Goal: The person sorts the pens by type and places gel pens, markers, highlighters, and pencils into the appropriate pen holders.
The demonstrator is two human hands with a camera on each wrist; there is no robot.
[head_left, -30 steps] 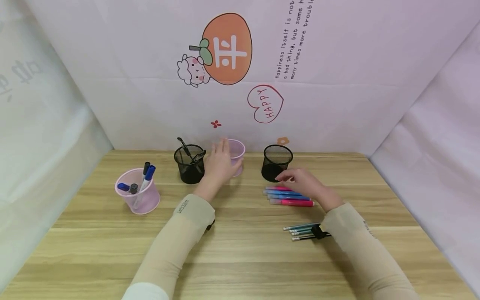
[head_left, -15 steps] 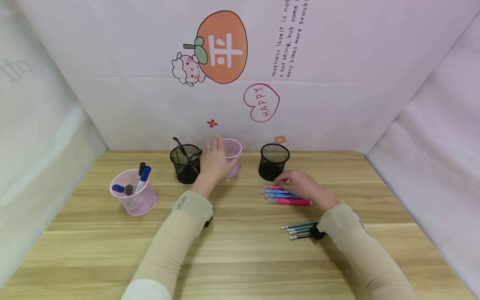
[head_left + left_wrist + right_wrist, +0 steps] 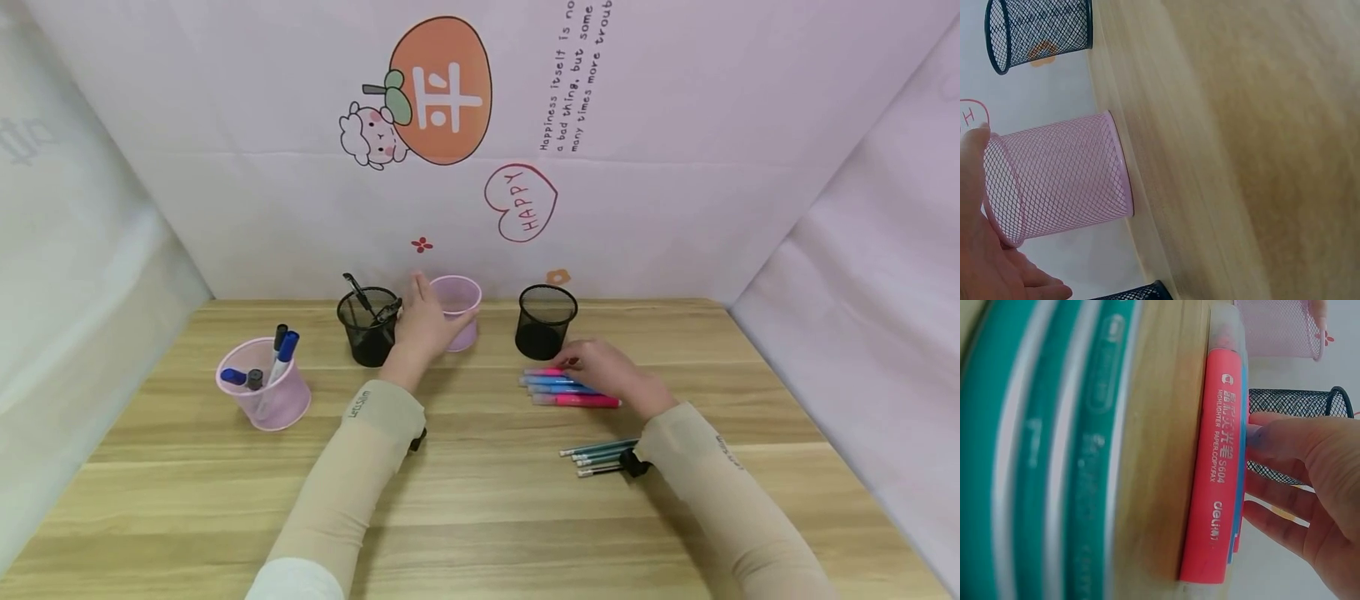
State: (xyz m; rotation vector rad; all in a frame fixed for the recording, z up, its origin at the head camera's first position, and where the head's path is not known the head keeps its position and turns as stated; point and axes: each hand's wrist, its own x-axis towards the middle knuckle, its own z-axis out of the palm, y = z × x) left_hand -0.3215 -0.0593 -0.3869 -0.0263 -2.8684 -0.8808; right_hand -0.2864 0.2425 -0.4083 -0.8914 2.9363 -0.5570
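Note:
My left hand (image 3: 426, 325) is at the pink mesh pen cup (image 3: 457, 332), its fingers stretched between that cup and the black mesh cup on the left. In the left wrist view, the thumb (image 3: 975, 140) lies by the cup's rim. My right hand (image 3: 606, 368) reaches over a row of highlighters, pink and blue. Its thumb and fingers pinch the farthest pink highlighter (image 3: 542, 372); their tips are partly hidden. The nearest pink highlighter (image 3: 1213, 465) lies in front of the hand in the right wrist view.
Another black mesh cup (image 3: 546, 325) stands just behind the highlighters. The left black cup (image 3: 369, 337) holds black pens. A pink cup (image 3: 281, 400) at the left holds blue and black markers. Several pencils (image 3: 600, 454) lie by the right wrist. White cloth (image 3: 637, 225) borders the table.
My right hand has lowered slightly, and its fingertips have come onto the far pink highlighter. My left hand has shifted slightly left against the pink cup. The camera view has drifted a little.

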